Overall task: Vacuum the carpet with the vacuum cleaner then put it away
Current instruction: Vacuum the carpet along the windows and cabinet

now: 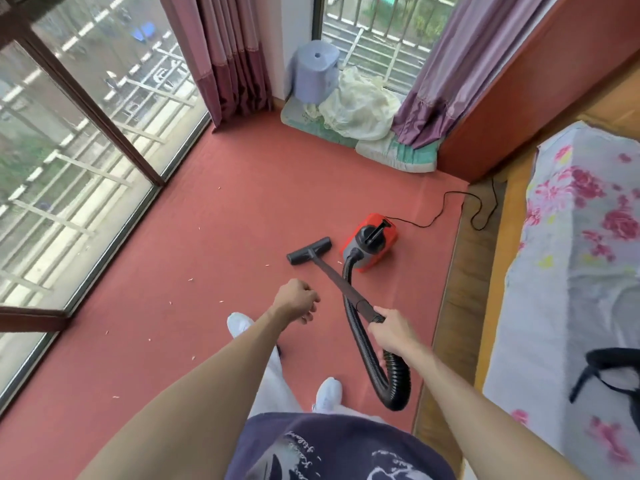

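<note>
Red carpet (214, 209), seemingly crumb-littered, beside windows (69, 133)

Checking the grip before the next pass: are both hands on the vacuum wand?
No. Only the right hand grips the wand; the left hand hangs loosely curled above the carpet, holding nothing.

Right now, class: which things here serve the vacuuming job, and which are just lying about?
For the job: vacuum cleaner, its wand held by the right hand, floor head, hose, red carpet, scattered crumbs.

Lying about: purple stool, plastic bag, cushions, bed.
</note>
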### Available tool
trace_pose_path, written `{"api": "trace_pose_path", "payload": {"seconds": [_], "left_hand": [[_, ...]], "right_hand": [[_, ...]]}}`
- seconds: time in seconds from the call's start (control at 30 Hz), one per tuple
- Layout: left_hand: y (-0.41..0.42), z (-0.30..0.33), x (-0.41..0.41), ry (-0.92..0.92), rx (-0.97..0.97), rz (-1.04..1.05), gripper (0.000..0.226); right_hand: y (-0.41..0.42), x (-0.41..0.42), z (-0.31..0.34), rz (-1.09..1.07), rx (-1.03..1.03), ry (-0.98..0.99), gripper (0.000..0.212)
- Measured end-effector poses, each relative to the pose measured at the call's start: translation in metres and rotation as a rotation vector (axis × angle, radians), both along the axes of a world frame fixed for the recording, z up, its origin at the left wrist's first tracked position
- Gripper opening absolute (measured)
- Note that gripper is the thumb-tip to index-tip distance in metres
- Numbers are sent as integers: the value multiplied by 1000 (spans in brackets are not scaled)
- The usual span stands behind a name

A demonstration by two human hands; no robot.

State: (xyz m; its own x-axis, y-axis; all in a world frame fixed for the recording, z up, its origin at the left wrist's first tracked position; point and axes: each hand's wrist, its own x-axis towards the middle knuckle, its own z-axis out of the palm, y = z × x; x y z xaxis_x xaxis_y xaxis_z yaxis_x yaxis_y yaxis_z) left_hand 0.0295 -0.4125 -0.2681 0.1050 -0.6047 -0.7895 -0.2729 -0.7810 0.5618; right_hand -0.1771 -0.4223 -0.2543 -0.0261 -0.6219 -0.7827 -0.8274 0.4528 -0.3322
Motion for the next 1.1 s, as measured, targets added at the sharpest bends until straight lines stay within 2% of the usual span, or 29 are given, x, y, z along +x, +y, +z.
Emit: {"api": "trace_pose_path", "payload": {"seconds": [0.13,0.23,0.33,0.47,0.57,0.77,0.87,0.97,1.1], "left_hand": [[15,6,-63,18,-7,-163,19],[17,9,-82,5,-14,-253,21],[11,11,-80,-33,-16,-260,20],[-2,7,-66,-77,1,-222,18],[-12,3,-60,-77,16,-190,18],[-22,-6,-73,-59,29,-187,20],[-24,1,-87,-45,35,-152,20],[-25,7,-95,-62,35,-109,19],[-19,12,-104,-166,58,66,21]], "right_hand": [[10,-49,13,77,-26,70,46],[11,-81,24,262,-85,235,54],[7,-111,33,385,-139,368,52],[6,-141,38,457,-162,441,58],[8,-145,38,453,-136,441,54],[-9,-123,22,246,-131,301,31],[-19,-101,6,229,-142,238,39],[-39,-82,-5,295,-124,200,40],[-79,-90,0,384,-113,213,38]]}}
